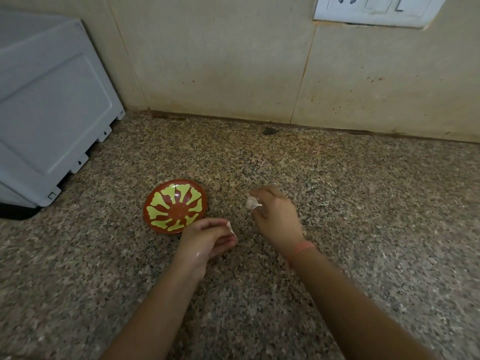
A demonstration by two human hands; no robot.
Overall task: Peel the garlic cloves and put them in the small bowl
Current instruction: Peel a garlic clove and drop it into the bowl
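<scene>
A small red bowl [175, 206] with a yellow-green flower pattern stands on the speckled granite counter [363, 203]; nothing shows inside it. My right hand [276, 216] hovers to the right of the bowl and pinches a pale garlic clove [251, 203] at its fingertips. My left hand [207, 239] is just below the bowl's near rim, fingers curled, pinching a small white scrap of garlic skin [231, 228]. The two hands are a short way apart.
A grey appliance [49, 105] fills the left back of the counter. A tiled wall [233, 61] runs along the back, with a white switch plate [374, 9] at top right. A small dark bit [269, 130] lies near the wall's base.
</scene>
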